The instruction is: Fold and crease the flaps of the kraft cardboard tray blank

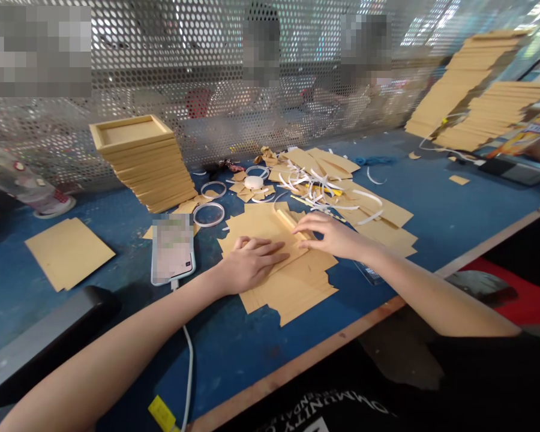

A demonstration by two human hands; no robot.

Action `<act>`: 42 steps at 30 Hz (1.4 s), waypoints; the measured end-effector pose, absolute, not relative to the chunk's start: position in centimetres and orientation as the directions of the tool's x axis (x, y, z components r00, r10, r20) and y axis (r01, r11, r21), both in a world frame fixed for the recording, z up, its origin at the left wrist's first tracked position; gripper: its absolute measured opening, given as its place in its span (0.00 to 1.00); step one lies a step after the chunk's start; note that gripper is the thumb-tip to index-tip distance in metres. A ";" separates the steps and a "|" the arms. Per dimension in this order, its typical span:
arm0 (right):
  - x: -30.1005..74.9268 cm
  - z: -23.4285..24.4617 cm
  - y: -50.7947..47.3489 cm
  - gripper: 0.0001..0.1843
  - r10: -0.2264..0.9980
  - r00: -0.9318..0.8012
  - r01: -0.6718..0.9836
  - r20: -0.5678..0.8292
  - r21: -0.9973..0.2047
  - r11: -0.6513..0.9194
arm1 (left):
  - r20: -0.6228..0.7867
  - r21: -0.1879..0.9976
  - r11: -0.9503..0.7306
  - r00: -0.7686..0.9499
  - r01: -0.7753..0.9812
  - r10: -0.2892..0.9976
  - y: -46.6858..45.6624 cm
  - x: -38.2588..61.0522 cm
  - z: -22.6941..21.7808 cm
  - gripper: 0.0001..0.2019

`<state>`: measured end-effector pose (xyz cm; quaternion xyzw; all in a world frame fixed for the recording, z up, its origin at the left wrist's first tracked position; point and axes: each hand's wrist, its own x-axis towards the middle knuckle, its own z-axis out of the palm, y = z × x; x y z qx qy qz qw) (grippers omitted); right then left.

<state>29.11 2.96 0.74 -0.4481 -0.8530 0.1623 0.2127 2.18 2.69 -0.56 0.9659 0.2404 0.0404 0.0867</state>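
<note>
My left hand lies flat, fingers stretched out, on a tan cardboard sheet. Along the right side of this sheet stands a folded-up edge. At that edge, the thumb and fingers of my right hand are closed in a pinch. More notched cardboard sheets are stacked loosely beneath, fanned toward the table's front. White paper strips lie in a tangle on other cardboard pieces behind my right hand.
A tall stack of folded cardboard trays rises at back left. A phone with a cable lies left of the sheets, near tape rolls. Further cardboard stacks lean at right. A perforated metal screen borders the blue table.
</note>
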 end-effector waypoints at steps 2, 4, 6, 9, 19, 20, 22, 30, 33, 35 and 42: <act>30.1 0.8 3.1 0.14 0.880 -0.345 0.741 0.327 -0.481 0.469 | 0.046 0.190 -0.867 0.878 0.461 0.477 2.7 2.2 -0.5 0.22; 31.3 0.9 3.4 0.16 0.946 -0.117 0.851 0.302 -0.461 0.252 | 0.042 0.188 -0.868 0.879 0.459 0.474 2.7 2.1 -0.4 0.22; 32.4 0.7 3.6 0.18 0.980 0.068 0.935 0.187 -0.354 0.003 | 0.032 0.182 -0.873 0.884 0.453 0.466 2.8 2.1 -0.4 0.22; 33.3 0.5 3.7 0.17 0.986 0.161 0.971 0.048 -0.186 -0.150 | 0.025 0.178 -0.877 0.889 0.447 0.458 2.9 2.1 -0.5 0.22; 31.8 1.1 0.9 0.13 0.979 0.149 0.733 0.139 -0.680 -0.015 | 0.060 0.168 -0.882 0.889 0.440 0.454 3.0 2.2 -0.6 0.21; 31.0 1.1 -0.2 0.16 0.988 0.128 0.641 0.087 -0.768 -0.015 | 0.061 0.166 -0.883 0.889 0.440 0.454 3.0 2.2 -0.6 0.21; 29.0 1.1 -2.5 0.22 0.996 0.047 0.512 -0.075 -0.854 -0.088 | 0.059 0.164 -0.881 0.887 0.443 0.457 3.0 2.3 -0.5 0.21; 24.3 0.1 -7.0 0.22 0.979 0.013 0.478 -0.202 -0.859 -0.184 | 0.026 0.158 -0.883 0.892 0.443 0.452 3.1 2.3 -0.3 0.22; 24.3 0.0 -7.5 0.24 0.976 0.051 0.477 -0.213 -0.853 -0.211 | 0.021 0.157 -0.885 0.895 0.437 0.446 3.2 2.3 -0.3 0.22; 24.2 -0.3 -7.8 0.25 0.973 0.062 0.474 -0.224 -0.851 -0.226 | 0.027 0.155 -0.895 0.903 0.419 0.428 3.3 2.3 -0.3 0.22; 23.3 -0.7 -8.4 0.27 0.965 0.042 0.484 -0.260 -0.839 -0.248 | 0.017 0.154 -0.888 0.897 0.434 0.442 3.2 2.5 -0.2 0.22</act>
